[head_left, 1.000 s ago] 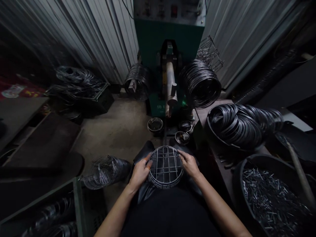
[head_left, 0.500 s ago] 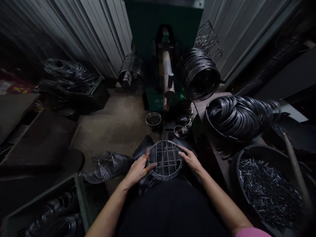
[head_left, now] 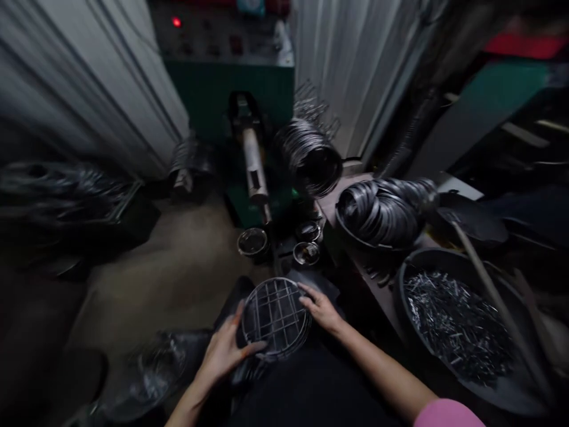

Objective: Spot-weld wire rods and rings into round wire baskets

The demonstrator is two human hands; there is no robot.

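A round wire grid (head_left: 276, 317), with crossed bars inside a ring, lies over my lap, and more rings show beneath its edge. My left hand (head_left: 227, 347) grips its left side, the thumb resting over the lower left rim and the fingers along the outside. On the upper right rim, my right hand (head_left: 320, 305) holds on with thumb and fingertips. Beyond the grid stands a green machine (head_left: 195, 95) with a metal arm (head_left: 254, 163) pointing down towards me. What lies under the grid is too dark to tell.
Round dishes (head_left: 252, 242) sit below the machine arm. Wire rings fill a basin (head_left: 377, 244) on the right, near a large tub (head_left: 402, 290) of short metal pieces with a stick. A wire coil (head_left: 311, 157) hangs beside the machine. Blurred wirework (head_left: 155, 367) lies at lower left.
The view has swung right and up, so the machine and the grid appear further left and lower. Both hands keep their hold on the grid.
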